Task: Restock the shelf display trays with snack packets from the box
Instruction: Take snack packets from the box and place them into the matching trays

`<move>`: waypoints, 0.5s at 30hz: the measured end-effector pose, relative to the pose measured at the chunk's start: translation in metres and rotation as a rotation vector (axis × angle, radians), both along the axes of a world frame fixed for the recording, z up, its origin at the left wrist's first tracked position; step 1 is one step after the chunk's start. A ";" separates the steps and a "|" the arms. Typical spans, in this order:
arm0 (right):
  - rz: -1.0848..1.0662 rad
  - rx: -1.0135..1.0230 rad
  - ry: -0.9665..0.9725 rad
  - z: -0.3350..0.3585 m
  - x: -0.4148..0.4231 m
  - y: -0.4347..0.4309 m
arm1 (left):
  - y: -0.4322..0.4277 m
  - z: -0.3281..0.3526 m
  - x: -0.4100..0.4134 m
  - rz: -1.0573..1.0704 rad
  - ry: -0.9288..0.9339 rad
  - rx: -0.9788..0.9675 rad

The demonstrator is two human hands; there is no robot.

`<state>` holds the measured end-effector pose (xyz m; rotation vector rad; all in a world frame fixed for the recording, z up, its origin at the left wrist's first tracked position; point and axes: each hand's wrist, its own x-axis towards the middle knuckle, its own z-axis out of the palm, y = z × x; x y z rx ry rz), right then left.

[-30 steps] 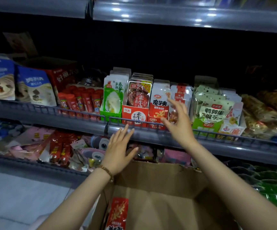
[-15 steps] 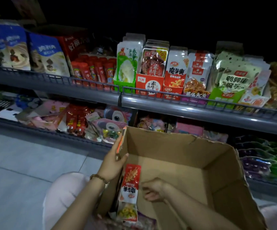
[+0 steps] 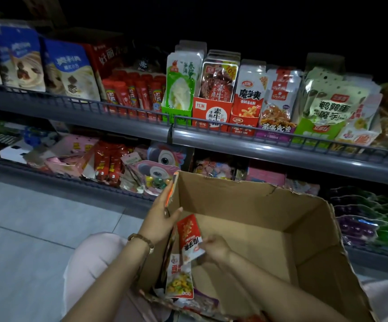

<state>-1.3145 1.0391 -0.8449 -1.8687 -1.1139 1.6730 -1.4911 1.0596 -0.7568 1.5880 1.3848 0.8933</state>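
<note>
Both hands, spread at the shelf rail (image 3: 269,148) a second ago, have dropped to the cardboard box (image 3: 246,205). The left hand (image 3: 159,220) grips its left wall. The right hand (image 3: 214,248) pinches a red snack packet (image 3: 188,235) inside, probably bound for the matching red display tray (image 3: 243,127) above.

Beaded bracelet (image 3: 141,241), pale pink trousers (image 3: 88,263)

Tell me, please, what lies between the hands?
A red plastic snack packet, pinched by the right hand; the left hand grips the brown cardboard box. Head view.
</note>
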 end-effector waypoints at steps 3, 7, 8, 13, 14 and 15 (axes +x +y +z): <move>0.090 0.301 -0.066 0.044 0.030 0.016 | 0.007 0.005 0.001 0.028 0.368 0.100; 0.117 0.495 -0.022 0.103 0.070 0.024 | 0.015 0.026 0.022 -0.109 0.442 0.333; 0.110 0.520 -0.007 0.117 0.077 0.025 | 0.016 0.030 0.030 -0.180 0.399 0.305; 0.143 0.538 0.037 0.179 0.096 0.029 | 0.012 0.043 0.070 -0.485 -0.066 -0.176; 0.122 0.535 0.057 0.185 0.098 0.032 | 0.011 0.044 0.076 -0.467 -0.142 -0.241; 0.094 0.541 0.074 0.190 0.101 0.034 | 0.010 0.044 0.081 -0.429 -0.203 -0.282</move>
